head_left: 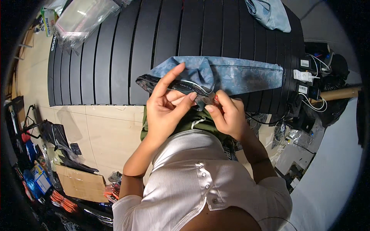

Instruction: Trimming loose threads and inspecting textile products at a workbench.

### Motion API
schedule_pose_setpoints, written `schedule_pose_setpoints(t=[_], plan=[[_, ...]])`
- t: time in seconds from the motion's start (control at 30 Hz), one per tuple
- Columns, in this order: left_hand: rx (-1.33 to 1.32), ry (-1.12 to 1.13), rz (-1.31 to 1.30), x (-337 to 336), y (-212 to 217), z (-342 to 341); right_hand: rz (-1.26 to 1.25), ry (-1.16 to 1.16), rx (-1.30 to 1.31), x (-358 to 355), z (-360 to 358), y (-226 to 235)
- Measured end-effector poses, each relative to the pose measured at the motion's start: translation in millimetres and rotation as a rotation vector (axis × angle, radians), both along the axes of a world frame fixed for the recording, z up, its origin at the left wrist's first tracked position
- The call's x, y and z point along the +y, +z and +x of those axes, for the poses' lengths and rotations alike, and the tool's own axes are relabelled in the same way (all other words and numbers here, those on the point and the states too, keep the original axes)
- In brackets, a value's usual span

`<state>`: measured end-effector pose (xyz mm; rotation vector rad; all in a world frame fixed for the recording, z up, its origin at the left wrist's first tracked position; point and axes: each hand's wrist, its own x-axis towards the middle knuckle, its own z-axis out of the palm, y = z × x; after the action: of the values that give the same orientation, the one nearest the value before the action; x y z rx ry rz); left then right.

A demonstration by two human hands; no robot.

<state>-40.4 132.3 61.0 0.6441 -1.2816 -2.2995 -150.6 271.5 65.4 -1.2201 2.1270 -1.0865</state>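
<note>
A blue camouflage-patterned garment point(246, 73) lies stretched across the near edge of the black slatted table point(102, 77), its narrow end toward the right. The near left end is bunched up, with a dark edge and a thin white line along it. My left hand point(163, 106) pinches that dark edge between the thumb and curled fingers, while its index finger points up and away. On the other side of the bunched edge, my right hand point(228, 113) is closed on the cloth with thumb and index finger. A tiny red spot shows by its fingertips; I cannot make out what it is.
Clear plastic bags point(86, 19) lie at the table's far left. A folded light blue garment point(271, 15) is at the far right. Chargers with white cables point(304, 76) stand beside the table's right end. On the floor at left are cardboard point(83, 183) and black plastic packages point(56, 134).
</note>
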Motion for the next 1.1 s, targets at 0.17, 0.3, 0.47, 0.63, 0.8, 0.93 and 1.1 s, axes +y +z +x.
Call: schedule_pose_setpoints(t=[0.17,0.3,0.47,0.63,0.8,0.93,1.1], plan=[[-0.030,0.062,0.054,5,0,-2,-0.002,-0.005,0.020,-4,0,0],[-0.017,-0.001,-0.009,1,3,2,-0.017,-0.003,0.072,-7,1,3],[0.009,-0.032,-0.010,-3,5,2,0.019,-0.010,0.098,-5,0,2],[-0.029,0.064,0.021,1,7,-1,0.030,-0.013,0.080,-4,1,1],[0.004,0.020,-0.048,3,7,0,-0.008,-0.004,0.081,-7,2,6],[0.014,0.016,-0.107,1,7,1,-0.025,0.003,0.106,-8,2,4],[0.001,-0.067,-0.135,-4,2,6,0.018,0.004,0.118,-5,0,8]])
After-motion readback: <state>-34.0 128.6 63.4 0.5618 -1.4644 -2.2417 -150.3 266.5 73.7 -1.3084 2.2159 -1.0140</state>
